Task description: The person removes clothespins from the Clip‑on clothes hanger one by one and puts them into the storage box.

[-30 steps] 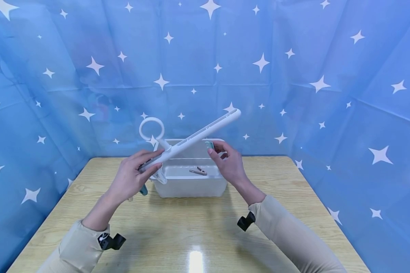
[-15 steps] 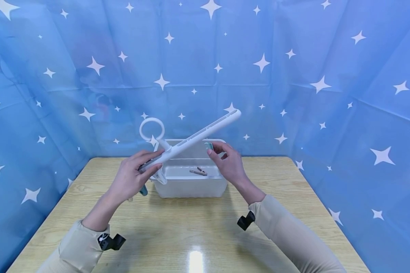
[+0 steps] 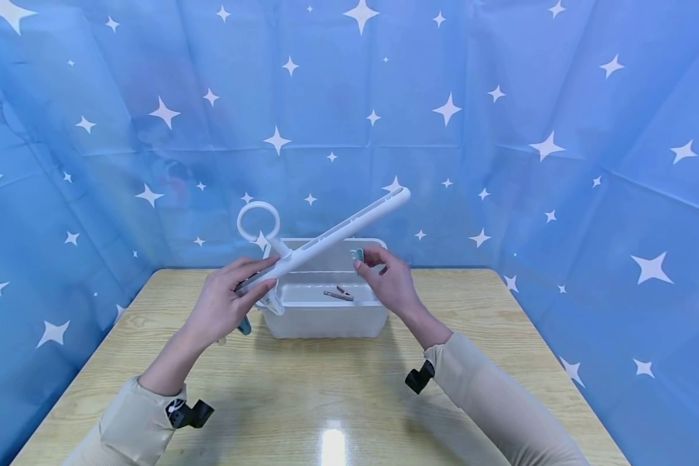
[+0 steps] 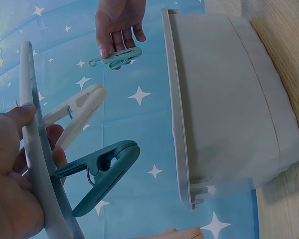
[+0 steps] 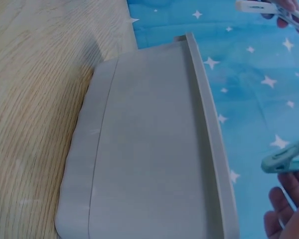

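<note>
My left hand (image 3: 224, 294) grips a white clip hanger bar (image 3: 343, 226) near its lower end. The bar slants up to the right, and a ring hook (image 3: 278, 223) rises from it. Below the bar, in the left wrist view, hang a white clothespin (image 4: 82, 114) and a dark teal clothespin (image 4: 107, 172); part of a beige clothespin (image 4: 182, 233) shows at the bottom edge. My right hand (image 3: 391, 281) pinches a light teal clothespin (image 4: 123, 57) with a small hook at one end. It is apart from the bar, beneath its right half.
Behind and below the hands, a white plastic bin (image 3: 326, 323) stands on the wooden table (image 3: 303, 388). Brownish clothespins (image 3: 339, 295) lie inside it. A blue curtain with white stars (image 3: 338, 97) surrounds the table's back and sides.
My right hand has dipped slightly with the light teal clothespin, whose tilt has shifted a little. The left hand and the hanger have stayed nearly still.
</note>
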Demonstrator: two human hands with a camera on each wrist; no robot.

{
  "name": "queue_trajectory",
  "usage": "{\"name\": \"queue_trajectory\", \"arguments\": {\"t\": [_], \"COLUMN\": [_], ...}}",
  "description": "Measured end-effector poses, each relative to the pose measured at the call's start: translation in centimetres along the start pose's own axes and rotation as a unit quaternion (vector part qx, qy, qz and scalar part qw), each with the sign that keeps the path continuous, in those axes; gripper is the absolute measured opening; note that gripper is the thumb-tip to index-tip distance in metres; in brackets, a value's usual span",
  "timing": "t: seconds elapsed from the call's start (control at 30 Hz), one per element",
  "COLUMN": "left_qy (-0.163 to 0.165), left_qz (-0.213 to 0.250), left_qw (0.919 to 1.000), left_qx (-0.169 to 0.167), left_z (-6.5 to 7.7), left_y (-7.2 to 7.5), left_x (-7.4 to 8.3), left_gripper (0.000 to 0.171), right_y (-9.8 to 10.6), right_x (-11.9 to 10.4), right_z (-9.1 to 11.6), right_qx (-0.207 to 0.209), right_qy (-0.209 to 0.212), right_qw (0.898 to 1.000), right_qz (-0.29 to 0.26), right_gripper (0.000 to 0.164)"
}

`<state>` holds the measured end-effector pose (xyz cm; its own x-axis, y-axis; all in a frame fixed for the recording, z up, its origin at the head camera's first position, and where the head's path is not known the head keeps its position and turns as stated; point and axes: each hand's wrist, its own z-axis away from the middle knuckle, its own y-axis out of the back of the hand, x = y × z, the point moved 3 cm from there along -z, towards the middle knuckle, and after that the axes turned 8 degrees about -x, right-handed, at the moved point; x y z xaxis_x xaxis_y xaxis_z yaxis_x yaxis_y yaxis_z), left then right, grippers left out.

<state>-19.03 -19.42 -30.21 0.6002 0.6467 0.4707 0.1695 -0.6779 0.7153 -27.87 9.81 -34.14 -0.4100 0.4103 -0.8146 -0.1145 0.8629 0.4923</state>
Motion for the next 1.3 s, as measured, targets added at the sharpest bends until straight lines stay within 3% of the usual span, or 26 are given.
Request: {"name": "queue_trajectory", "arguments": {"t": [0.83, 1.3], "left_qy": [-0.004, 0.011], "left_qz": [-0.006, -0.009], "left_qw": [1.0, 0.9998], "left_qx": [-0.001, -0.011], "left_z": [-0.1, 0.0], "left_y": [-0.1, -0.2], "left_x": [0.1, 0.1], "left_gripper": [0.041, 0.04], "right_y": [-0.1, -0.1], "right_x": [1.1, 1.3], "right_z": [-0.3, -0.1], "right_qx": [-0.017, -0.024], "right_qy": [-0.012, -0.018], "right_qw": [0.999, 0.998], "right_qz": [0.043, 0.047], "right_gripper": [0.034, 0.038]}}
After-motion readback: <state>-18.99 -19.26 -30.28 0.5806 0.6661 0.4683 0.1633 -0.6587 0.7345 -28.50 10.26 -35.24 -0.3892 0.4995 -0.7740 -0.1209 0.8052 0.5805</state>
